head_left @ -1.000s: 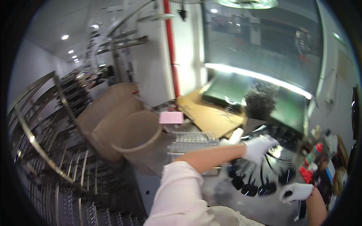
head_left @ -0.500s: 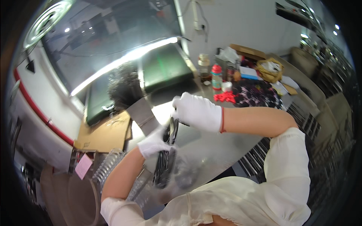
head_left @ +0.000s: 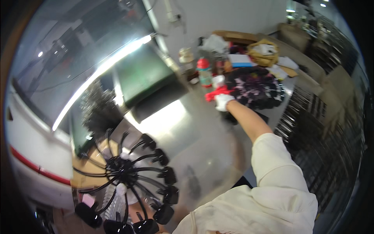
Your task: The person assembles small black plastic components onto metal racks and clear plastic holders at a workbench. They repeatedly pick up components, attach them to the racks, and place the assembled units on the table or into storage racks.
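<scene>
A bunch of black curved stems (head_left: 150,169) with chunky glossy black ends fans out like wheel spokes at the lower left. My white-gloved left hand (head_left: 121,189) is closed around its centre, mostly hidden behind the stems. I cannot make out what the pieces are. On the far side of the table, my gloved right hand (head_left: 223,102) reaches to a small heap of red strips (head_left: 218,93) and appears to touch it. Motion blurs its fingers, so their grip does not show. Beside it lies a dark, pink-patterned bundle (head_left: 255,87).
A bottle with a red cap (head_left: 203,72) and a glass jar (head_left: 186,58) stand behind the red heap. A yellow bag (head_left: 264,52) lies farther back. The metal table (head_left: 194,132) carries a green-topped box (head_left: 144,76), and a cardboard sheet (head_left: 83,167) lies at left.
My hands were together over dark pieces and are now apart. The right has gone far out to the red heap; the left has the black bunch spread out at the lower left. The view has shifted.
</scene>
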Motion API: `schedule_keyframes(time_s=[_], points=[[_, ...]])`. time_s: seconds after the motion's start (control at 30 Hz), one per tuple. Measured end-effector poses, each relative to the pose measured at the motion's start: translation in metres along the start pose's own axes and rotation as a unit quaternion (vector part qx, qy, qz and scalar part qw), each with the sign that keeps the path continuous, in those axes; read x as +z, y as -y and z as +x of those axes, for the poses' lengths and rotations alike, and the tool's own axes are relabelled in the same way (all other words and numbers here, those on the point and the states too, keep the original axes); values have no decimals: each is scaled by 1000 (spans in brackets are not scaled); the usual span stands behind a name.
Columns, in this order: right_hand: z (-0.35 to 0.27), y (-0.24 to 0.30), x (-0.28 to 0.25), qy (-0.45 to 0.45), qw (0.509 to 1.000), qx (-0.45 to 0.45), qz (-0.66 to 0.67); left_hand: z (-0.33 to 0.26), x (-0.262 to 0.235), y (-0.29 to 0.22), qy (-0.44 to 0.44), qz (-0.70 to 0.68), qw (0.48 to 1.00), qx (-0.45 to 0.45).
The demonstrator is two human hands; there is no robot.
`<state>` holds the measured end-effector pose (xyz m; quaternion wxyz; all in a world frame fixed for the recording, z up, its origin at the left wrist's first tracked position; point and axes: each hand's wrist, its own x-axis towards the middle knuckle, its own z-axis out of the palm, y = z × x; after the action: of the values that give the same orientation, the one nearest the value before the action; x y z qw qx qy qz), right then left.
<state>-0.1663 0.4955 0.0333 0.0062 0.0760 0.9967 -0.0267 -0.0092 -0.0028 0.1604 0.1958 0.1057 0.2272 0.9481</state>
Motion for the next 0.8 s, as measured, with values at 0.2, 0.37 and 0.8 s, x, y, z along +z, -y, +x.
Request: schedule_keyframes(time_s=[0.2,0.37,0.8], points=[[-29,37,-8,-71,997,-2,-26,3,10,20,1,-36,998,-50],[-96,152,-70,-71,866,-147,472,5,14,25,3,-40,997,-70],[-165,225,9,-122,855,-240,442,50,-18,7,17,153,980,-126]])
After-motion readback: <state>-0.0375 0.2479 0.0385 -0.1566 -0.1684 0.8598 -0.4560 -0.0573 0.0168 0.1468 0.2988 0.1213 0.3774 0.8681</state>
